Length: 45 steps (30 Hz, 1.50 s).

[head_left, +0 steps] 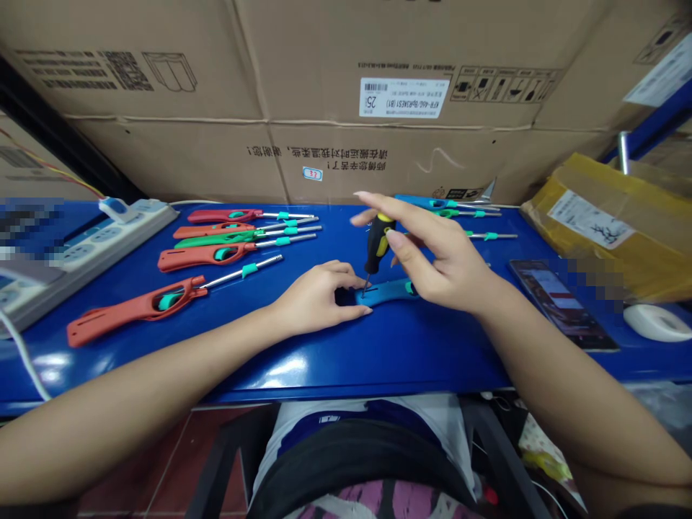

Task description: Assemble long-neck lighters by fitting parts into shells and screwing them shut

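A blue long-nosed lighter point(390, 291) lies on the blue table point(378, 346) in front of me. My left hand point(316, 297) is closed on its handle end and pins it to the table. My right hand point(432, 256) holds a small screwdriver point(377, 245) with a black and yellow handle between its fingers. The screwdriver stands upright with its tip on the lighter's body.
Several red lighters point(200, 256) and one green lighter point(227, 238) lie in a row at the left. More blue and green lighters point(448, 207) lie at the back. A white power strip point(86, 249) sits far left, a phone point(562, 303) and a tape roll point(657, 321) at right. Cardboard boxes point(346, 94) form the back wall.
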Each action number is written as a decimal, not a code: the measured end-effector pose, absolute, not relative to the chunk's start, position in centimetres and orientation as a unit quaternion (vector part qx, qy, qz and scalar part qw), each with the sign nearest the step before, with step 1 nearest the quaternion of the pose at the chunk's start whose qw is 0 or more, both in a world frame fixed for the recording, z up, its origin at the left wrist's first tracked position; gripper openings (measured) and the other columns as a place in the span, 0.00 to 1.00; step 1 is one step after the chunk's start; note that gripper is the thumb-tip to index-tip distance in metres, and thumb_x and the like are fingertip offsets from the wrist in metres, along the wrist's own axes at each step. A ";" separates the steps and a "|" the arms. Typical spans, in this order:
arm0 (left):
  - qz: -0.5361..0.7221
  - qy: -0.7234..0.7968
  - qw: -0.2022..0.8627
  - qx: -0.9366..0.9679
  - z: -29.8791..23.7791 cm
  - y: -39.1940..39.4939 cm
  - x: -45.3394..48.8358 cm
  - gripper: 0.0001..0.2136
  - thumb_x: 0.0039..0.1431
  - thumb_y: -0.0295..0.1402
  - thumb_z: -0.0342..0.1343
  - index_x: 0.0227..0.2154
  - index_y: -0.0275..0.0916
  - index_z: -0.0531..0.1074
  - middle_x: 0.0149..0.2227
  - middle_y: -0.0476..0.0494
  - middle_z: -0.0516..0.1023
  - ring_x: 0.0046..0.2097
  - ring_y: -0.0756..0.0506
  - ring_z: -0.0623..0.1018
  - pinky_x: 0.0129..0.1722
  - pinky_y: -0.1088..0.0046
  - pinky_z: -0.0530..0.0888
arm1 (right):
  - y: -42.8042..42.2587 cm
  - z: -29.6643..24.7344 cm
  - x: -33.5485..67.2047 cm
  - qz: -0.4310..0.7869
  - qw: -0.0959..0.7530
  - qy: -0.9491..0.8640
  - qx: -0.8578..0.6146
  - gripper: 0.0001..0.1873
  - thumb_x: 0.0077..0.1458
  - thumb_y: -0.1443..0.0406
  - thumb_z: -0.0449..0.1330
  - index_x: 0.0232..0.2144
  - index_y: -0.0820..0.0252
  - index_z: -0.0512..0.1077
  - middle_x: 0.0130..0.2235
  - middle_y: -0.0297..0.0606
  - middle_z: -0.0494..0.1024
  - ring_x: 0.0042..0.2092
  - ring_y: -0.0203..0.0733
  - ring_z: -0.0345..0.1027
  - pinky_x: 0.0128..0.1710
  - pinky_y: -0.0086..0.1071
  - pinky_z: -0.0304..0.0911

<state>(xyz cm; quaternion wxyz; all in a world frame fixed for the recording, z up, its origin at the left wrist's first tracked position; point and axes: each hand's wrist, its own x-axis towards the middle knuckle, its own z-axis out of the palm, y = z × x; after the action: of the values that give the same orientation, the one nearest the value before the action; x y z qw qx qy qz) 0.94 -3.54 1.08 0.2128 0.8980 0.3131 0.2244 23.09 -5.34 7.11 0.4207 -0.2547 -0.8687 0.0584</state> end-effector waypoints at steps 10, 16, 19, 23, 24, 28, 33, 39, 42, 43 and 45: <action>0.230 0.318 0.212 0.895 1.1 -3.7 1.0 0.16 0.58 0.38 0.69 0.47 0.36 0.82 0.39 0.43 0.80 0.43 0.42 0.79 0.46 0.65 0.75 | -5.2 6.9 22.8 0.065 0.435 -0.856 -0.270 0.20 0.72 0.61 0.51 0.62 0.54 0.69 0.54 0.41 0.80 0.51 0.45 0.77 0.48 0.39 0.75; 0.227 0.326 0.208 0.894 0.9 -3.6 1.1 0.15 0.58 0.38 0.69 0.46 0.38 0.83 0.40 0.44 0.81 0.43 0.42 0.80 0.46 0.65 0.76 | -5.4 6.7 22.5 0.069 0.467 -0.837 -0.277 0.14 0.67 0.59 0.61 0.52 0.54 0.75 0.48 0.40 0.80 0.39 0.40 0.76 0.36 0.35 0.74; 0.233 0.320 0.207 0.894 0.9 -3.5 1.0 0.15 0.58 0.38 0.69 0.45 0.38 0.83 0.39 0.43 0.81 0.43 0.42 0.80 0.45 0.65 0.76 | -5.4 6.8 22.6 0.018 0.460 -0.845 -0.272 0.13 0.67 0.59 0.61 0.51 0.55 0.75 0.46 0.40 0.81 0.44 0.44 0.76 0.42 0.38 0.74; 0.235 0.318 0.205 0.895 1.0 -3.5 1.0 0.15 0.58 0.38 0.69 0.46 0.37 0.83 0.38 0.44 0.80 0.42 0.42 0.79 0.43 0.66 0.76 | -5.3 6.9 22.8 0.087 0.439 -0.860 -0.246 0.16 0.71 0.64 0.52 0.57 0.57 0.71 0.52 0.41 0.79 0.46 0.41 0.76 0.40 0.34 0.73; 0.234 0.320 0.203 0.895 1.1 -3.6 1.1 0.15 0.58 0.38 0.69 0.45 0.37 0.83 0.38 0.44 0.80 0.41 0.42 0.79 0.43 0.66 0.76 | -5.3 6.9 22.8 0.100 0.441 -0.857 -0.249 0.15 0.71 0.64 0.54 0.56 0.57 0.72 0.50 0.40 0.80 0.42 0.39 0.76 0.37 0.32 0.72; 0.231 0.327 0.201 0.894 1.1 -3.6 1.1 0.14 0.58 0.38 0.69 0.44 0.37 0.83 0.38 0.44 0.80 0.41 0.42 0.80 0.44 0.64 0.76 | -5.2 6.8 22.5 0.047 0.473 -0.831 -0.290 0.12 0.65 0.58 0.63 0.47 0.57 0.76 0.44 0.39 0.80 0.36 0.39 0.74 0.34 0.33 0.72; 0.235 0.322 0.208 0.893 0.9 -3.6 1.0 0.15 0.59 0.38 0.68 0.45 0.37 0.82 0.43 0.41 0.82 0.45 0.40 0.80 0.47 0.63 0.76 | -5.3 6.8 22.5 0.057 0.435 -0.864 -0.248 0.20 0.73 0.61 0.50 0.61 0.56 0.68 0.54 0.42 0.79 0.51 0.44 0.75 0.48 0.39 0.73; 0.231 0.328 0.201 0.894 0.9 -3.6 1.0 0.13 0.58 0.38 0.69 0.44 0.39 0.82 0.42 0.42 0.82 0.45 0.40 0.81 0.47 0.62 0.77 | -5.3 6.4 22.3 0.067 0.471 -0.833 -0.281 0.14 0.67 0.58 0.61 0.51 0.55 0.75 0.49 0.41 0.80 0.41 0.42 0.76 0.39 0.35 0.74; 0.228 0.334 0.208 0.890 1.0 -3.7 1.1 0.14 0.58 0.39 0.68 0.45 0.39 0.82 0.44 0.41 0.82 0.47 0.40 0.81 0.49 0.62 0.77 | -5.3 6.4 22.3 0.057 0.465 -0.837 -0.281 0.15 0.68 0.59 0.59 0.54 0.54 0.73 0.51 0.42 0.80 0.47 0.44 0.76 0.45 0.38 0.74; 0.227 0.335 0.210 0.890 1.0 -3.7 1.1 0.14 0.58 0.39 0.68 0.45 0.39 0.82 0.44 0.42 0.82 0.46 0.40 0.81 0.49 0.62 0.77 | -5.3 6.4 22.4 0.074 0.452 -0.847 -0.271 0.17 0.70 0.60 0.56 0.58 0.55 0.71 0.53 0.42 0.79 0.49 0.43 0.76 0.47 0.38 0.74; 0.228 0.334 0.210 0.890 1.0 -3.7 1.1 0.14 0.58 0.38 0.68 0.45 0.39 0.82 0.43 0.42 0.82 0.46 0.40 0.81 0.48 0.62 0.77 | -5.3 6.5 22.5 0.113 0.431 -0.859 -0.251 0.21 0.72 0.63 0.51 0.64 0.55 0.66 0.56 0.43 0.78 0.49 0.42 0.76 0.47 0.37 0.74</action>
<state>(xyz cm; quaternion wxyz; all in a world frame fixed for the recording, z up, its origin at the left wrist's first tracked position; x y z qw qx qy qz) 1.14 -3.72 1.01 0.2100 0.8900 0.3342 0.2281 22.49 -5.29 6.45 0.4311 -0.2507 -0.8593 0.1135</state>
